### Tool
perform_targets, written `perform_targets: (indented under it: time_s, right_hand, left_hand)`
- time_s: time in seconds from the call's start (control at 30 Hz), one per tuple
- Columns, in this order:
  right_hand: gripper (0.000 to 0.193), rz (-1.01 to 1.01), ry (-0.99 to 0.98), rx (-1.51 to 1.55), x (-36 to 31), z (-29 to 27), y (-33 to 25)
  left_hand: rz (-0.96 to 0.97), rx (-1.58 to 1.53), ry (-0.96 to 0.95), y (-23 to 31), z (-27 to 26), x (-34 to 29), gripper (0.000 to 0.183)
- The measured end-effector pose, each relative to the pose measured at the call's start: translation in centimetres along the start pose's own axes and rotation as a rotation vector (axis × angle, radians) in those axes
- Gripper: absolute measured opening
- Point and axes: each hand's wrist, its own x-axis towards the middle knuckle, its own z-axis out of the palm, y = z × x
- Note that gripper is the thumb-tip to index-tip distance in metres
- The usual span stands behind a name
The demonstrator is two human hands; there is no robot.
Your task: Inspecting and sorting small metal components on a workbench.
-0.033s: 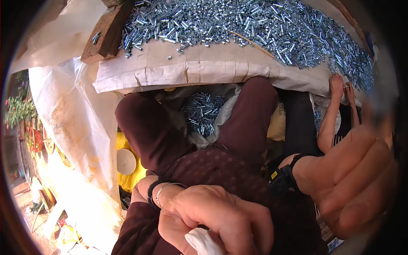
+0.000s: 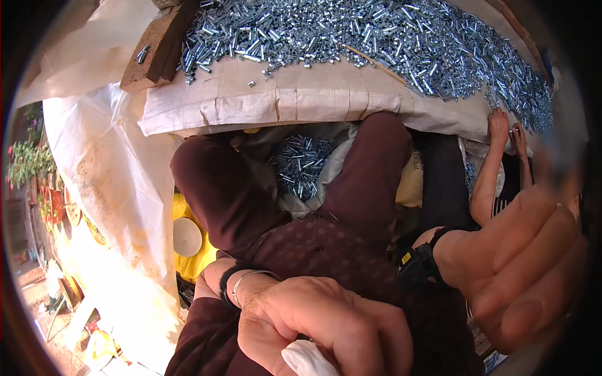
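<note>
My left hand [image 2: 326,319], with a thin bracelet and a dark band at the wrist, is curled closed low in the middle, over my lap. A crumpled piece of white cloth [image 2: 307,358] sticks out between its thumb and fingers. On the right, my right hand [image 2: 523,263] is raised very close, a black watch [image 2: 419,260] on its wrist. Its fingers are bent and pressed together; their tips blur at the rim, and what they hold is hidden. Both hands are away from the heap of small shiny metal tubes [image 2: 326,31] ahead.
The tubes lie on a pale sheet-covered surface [image 2: 251,100], with a wooden block [image 2: 153,53] at its left and a thin stick [image 2: 376,64] among them. More tubes [image 2: 301,166] fill a sack between my knees. A co-worker's hands [image 2: 500,125] are at the right edge. Plastic sheeting [image 2: 119,182] hangs left.
My left hand has shifted slightly right and down with the white cloth. My right hand stays almost in place.
</note>
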Motion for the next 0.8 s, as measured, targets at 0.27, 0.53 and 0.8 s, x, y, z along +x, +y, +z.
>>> perform_targets:
  time_s: [0.27,0.53,0.8]
  right_hand:
    - [0.020,0.061,-0.020,-0.038,0.0,-0.3,0.6]
    - [0.021,0.052,-0.020,-0.160,0.7,0.9,0.5]
    - [0.021,0.050,-0.022,-0.234,-0.1,0.8,-0.7]
  left_hand:
    - [0.036,-0.039,0.200,-2.3,1.6,-0.7,0.022]
    - [0.019,0.229,0.245,-0.1,1.3,1.6,0.018]
    - [-0.021,0.316,0.497,1.0,4.4,2.2,0.020]
